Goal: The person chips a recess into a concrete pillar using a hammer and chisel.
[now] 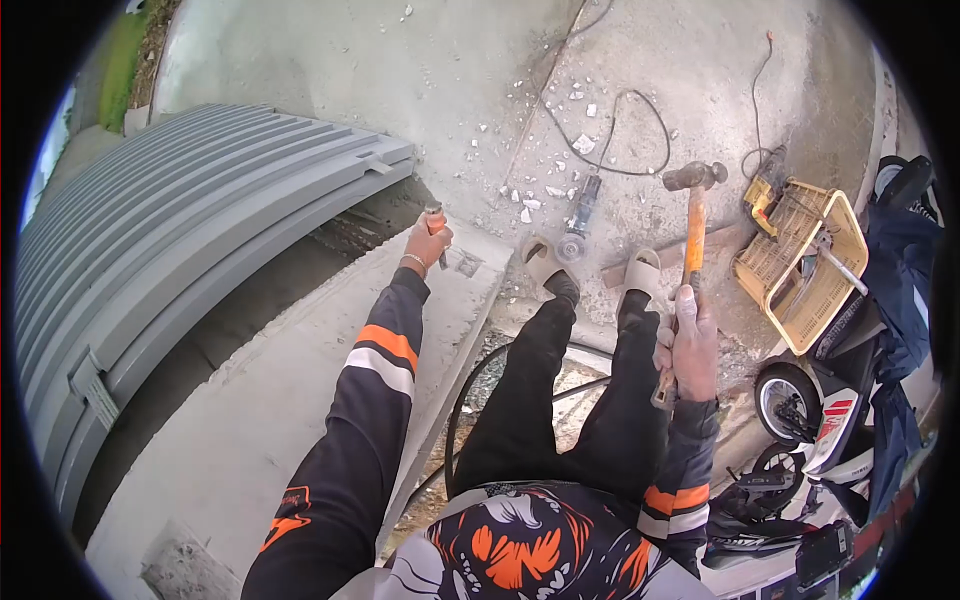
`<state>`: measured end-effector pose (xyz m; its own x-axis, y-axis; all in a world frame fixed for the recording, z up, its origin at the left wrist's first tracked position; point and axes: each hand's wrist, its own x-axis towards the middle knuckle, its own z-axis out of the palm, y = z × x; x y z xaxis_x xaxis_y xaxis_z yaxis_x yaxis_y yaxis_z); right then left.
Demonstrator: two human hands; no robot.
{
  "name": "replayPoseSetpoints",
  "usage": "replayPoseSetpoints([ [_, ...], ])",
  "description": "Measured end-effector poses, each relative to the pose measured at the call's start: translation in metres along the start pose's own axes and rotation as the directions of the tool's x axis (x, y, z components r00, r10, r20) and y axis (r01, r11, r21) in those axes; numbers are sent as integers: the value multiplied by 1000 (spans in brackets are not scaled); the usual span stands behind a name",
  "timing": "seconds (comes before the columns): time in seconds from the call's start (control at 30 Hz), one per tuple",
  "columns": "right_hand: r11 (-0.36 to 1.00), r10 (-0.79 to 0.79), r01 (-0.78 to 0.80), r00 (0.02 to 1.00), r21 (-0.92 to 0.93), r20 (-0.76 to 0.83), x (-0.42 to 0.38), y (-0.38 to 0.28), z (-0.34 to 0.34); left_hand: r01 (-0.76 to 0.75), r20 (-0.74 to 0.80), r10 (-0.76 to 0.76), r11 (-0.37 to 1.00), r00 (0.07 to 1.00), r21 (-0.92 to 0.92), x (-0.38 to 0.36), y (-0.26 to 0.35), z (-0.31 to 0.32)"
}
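Observation:
My left hand (428,246) is closed around a chisel (434,211) with an orange grip and a metal top end. Its lower end points down at the pale concrete wall top (300,370), beside a small chipped recess (466,263). In my right hand (691,350) is a hammer (696,225) with an orange and bare-wood handle. The hammer's steel head is raised away from the chisel, over the floor to the right. My fingers wrap the lower half of the handle, and its butt shows below my fist.
Left stands a grey ribbed metal gate (200,230). An angle grinder (579,220) lies on the floor near my feet, among white rubble (584,144) and a cable (640,172). A yellow crate (815,260), a yellow power tool (766,190) and a motorbike (830,430) are on the right.

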<state>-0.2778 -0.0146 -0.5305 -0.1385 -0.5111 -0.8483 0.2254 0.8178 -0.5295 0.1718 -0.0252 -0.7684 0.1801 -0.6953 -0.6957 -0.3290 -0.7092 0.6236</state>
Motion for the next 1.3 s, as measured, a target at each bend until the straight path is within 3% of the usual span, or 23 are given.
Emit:
replayPoseSetpoints([
  [0.17, 943, 153, -195, 973, 268, 170, 8, 84, -14, -77, 22, 77, 997, 997, 1, 7, 40, 16],
  [0.27, 882, 220, -293, 949, 368, 227, 9, 128, -14, -48, 76, 37, 986, 996, 159, 3, 56, 29],
  [0.37, 793, 278, -414, 899, 447, 339, 10, 167, -14, -132, 257, 0, 858, 966, 497, 13, 60, 43],
  [0.43, 721, 263, -458, 875, 520, 406, 14, 190, -7, -171, 365, -29, 846, 931, 505, 25, 51, 59],
  [0.63, 640, 419, -554, 833, 533, 363, 31, 248, 2, -229, 498, -124, 777, 858, 587, 61, -17, 96],
  [0.77, 591, 464, -583, 811, 557, 357, 43, 276, 17, -153, 464, -318, 666, 827, 730, 68, -35, 110],
  [0.8, 591, 468, -588, 808, 553, 359, 46, 282, 22, -214, 494, -278, 654, 824, 725, 64, -36, 113],
  [0.9, 599, 495, -608, 793, 521, 356, 54, 285, 35, -403, 593, -135, 614, 794, 679, 60, -33, 131],
  [1.0, 642, 492, -612, 791, 462, 363, 56, 284, 44, -212, 566, -427, 635, 705, 742, 66, -29, 142],
  [1.07, 663, 485, -605, 796, 441, 362, 58, 279, 45, -160, 502, -515, 570, 695, 806, 66, -33, 145],
  [1.2, 722, 469, -586, 806, 368, 362, 63, 260, 33, -117, 454, -569, 530, 686, 840, 69, -35, 143],
  [1.3, 781, 416, -511, 854, 358, 312, 70, 220, -2, -176, 477, -599, 491, 643, 853, 61, -14, 143],
])
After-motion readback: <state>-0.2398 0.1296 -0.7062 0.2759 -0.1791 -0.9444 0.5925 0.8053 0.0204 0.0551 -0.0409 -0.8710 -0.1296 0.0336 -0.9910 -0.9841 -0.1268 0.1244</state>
